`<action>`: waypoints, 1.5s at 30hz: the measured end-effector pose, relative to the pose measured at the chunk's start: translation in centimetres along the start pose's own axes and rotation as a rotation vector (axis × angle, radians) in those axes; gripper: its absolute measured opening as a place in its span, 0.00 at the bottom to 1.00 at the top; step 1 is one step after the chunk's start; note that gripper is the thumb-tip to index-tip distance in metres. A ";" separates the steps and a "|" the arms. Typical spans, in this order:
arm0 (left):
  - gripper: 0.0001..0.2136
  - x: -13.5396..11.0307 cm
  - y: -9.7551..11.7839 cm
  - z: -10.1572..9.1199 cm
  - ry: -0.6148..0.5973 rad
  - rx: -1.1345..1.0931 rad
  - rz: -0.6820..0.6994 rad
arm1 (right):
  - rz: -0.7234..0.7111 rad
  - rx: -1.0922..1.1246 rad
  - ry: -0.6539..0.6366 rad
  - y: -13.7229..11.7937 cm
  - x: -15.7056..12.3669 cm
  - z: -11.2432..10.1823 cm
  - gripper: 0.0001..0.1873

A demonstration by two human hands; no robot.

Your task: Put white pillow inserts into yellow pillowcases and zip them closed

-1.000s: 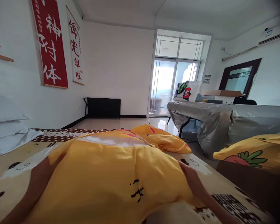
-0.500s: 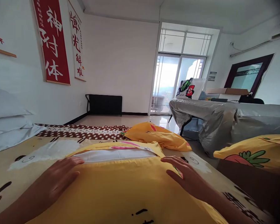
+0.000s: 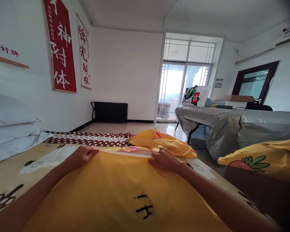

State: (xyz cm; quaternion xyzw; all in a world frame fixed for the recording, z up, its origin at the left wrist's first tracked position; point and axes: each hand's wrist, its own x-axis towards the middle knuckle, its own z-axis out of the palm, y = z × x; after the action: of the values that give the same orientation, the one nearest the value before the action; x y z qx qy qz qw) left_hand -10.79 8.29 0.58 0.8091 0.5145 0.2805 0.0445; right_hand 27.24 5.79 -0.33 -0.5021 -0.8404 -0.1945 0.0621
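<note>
A yellow pillowcase (image 3: 120, 187) with black lettering lies in front of me, its far end open. Inside that opening a strip of white pillow (image 3: 145, 154) shows, and behind it a flap with pink print. My left hand (image 3: 85, 156) is closed on the left part of the opening's near edge. On the right part of the same edge my right hand (image 3: 164, 158) is closed too, fingers curled over the cloth. Between the two hands the edge is stretched nearly straight.
Another yellow pillowcase (image 3: 166, 141) lies crumpled just beyond. White pillows (image 3: 12, 129) are stacked at the left. At the right, a carrot-print yellow pillowcase (image 3: 261, 154) rests on a dark brown box (image 3: 251, 183). A plastic-covered table (image 3: 222, 122) stands behind. Patterned bedding (image 3: 45, 158) lies underneath.
Both hands went from lying with fingers stretched at the sides of the opening to gripping its near edge. That edge has risen and moved away, covering more of the white pillow.
</note>
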 end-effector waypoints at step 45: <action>0.29 -2.1 0.4 -6.5 0.350 0.264 -0.373 | 0.098 -0.239 0.120 -0.6 0.2 -5.4 0.36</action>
State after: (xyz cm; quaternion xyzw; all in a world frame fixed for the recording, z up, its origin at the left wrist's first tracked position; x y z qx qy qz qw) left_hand -14.40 4.88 5.32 0.6386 0.6863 0.3335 -0.0997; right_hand 26.13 3.59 4.52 -0.5338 -0.7805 -0.3197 0.0614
